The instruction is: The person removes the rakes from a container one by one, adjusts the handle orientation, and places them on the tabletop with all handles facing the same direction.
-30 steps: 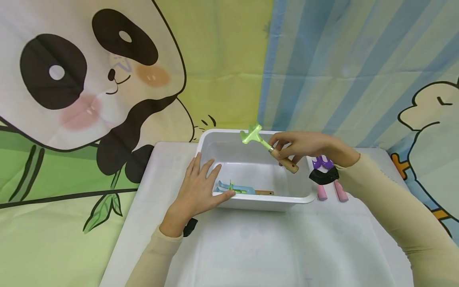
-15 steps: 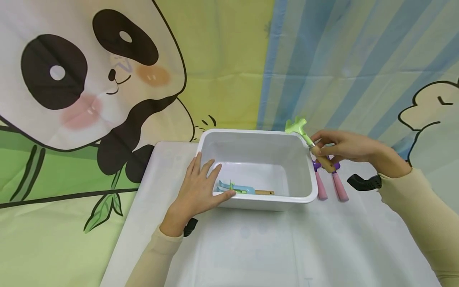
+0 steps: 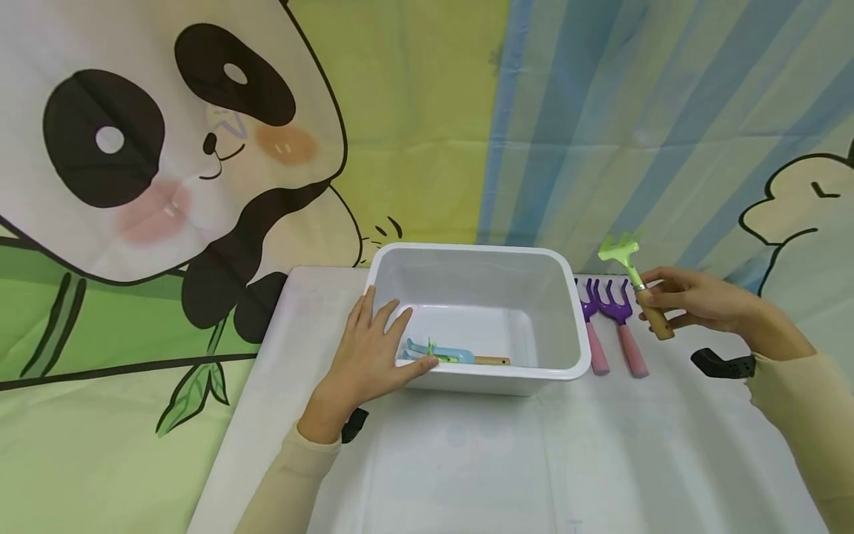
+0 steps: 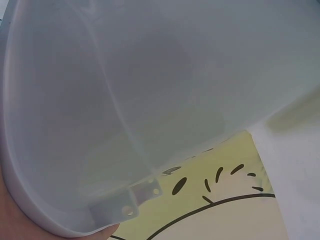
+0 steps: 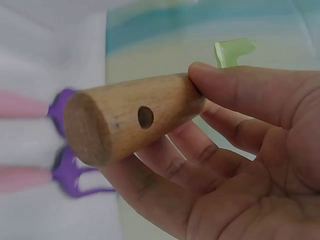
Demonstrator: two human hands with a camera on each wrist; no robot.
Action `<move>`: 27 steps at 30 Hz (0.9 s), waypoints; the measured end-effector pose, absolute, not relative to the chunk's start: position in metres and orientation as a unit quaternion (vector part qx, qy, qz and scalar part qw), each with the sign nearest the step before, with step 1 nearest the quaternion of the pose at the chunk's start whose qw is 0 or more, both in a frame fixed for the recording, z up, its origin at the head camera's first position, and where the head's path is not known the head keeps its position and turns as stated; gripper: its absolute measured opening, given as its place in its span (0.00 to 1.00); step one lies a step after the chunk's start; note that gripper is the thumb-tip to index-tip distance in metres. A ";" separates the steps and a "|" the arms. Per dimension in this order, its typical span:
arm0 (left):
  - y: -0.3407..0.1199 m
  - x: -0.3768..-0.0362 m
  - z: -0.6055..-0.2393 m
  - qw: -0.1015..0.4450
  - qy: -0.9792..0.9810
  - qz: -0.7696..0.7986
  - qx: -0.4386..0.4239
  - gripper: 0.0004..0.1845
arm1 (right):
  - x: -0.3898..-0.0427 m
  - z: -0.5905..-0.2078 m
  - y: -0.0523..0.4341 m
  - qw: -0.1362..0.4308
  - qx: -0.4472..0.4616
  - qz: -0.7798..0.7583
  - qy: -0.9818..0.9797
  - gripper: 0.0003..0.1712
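Note:
My right hand (image 3: 710, 300) holds a small garden hand rake (image 3: 652, 310) by its wooden handle, thumb on one side and fingers on the other. Its light green tined head points up and away, to the right of the white bin (image 3: 477, 374). In the right wrist view the handle's round end and hole (image 5: 145, 117) face the camera. My left hand (image 3: 363, 352) rests spread over the bin's near left corner, thumb on the front rim. Inside the bin lie a blue tool with a wooden handle (image 3: 457, 352) and something green, partly overlapping.
Two purple garden forks with pink handles (image 3: 630, 348) lie side by side on the white table (image 3: 467, 467), right of the bin. Behind the table hangs a printed curtain (image 3: 427, 133) with a panda and blue stripes.
My right hand has carried the green hand rake from above the bin to the right, past the purple forks, uncovering them. The left hand has stayed on the bin.

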State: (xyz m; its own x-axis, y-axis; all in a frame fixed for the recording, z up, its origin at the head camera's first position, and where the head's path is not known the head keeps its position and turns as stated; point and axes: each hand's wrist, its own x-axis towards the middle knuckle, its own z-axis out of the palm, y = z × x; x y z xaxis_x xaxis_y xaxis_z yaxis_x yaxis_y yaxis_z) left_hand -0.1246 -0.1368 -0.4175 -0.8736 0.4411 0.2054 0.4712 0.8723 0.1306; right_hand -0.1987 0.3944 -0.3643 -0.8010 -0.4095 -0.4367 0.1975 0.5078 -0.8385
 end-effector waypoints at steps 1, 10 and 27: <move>-0.137 -0.124 -0.418 0.085 -0.964 -0.089 -0.236 0.53 | -0.199 -0.369 0.400 0.309 -0.060 -0.497 0.808 0.21; -0.137 -0.122 -0.417 0.081 -0.964 -0.085 -0.238 0.54 | -0.198 -0.406 0.439 0.293 0.026 -0.527 0.797 0.21; -0.140 -0.122 -0.419 0.089 -0.962 -0.090 -0.241 0.54 | -0.207 -0.461 0.475 0.290 0.120 -0.532 0.787 0.41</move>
State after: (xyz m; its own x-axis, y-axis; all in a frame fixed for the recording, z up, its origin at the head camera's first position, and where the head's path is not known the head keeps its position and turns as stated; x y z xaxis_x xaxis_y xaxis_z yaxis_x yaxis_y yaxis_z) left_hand -0.1219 -0.1396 -0.4185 -0.8684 0.4471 0.2144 0.4791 0.8680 0.1303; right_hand -0.2068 0.4746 -0.4615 -0.8034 -0.1189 -0.5835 0.4970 0.4060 -0.7669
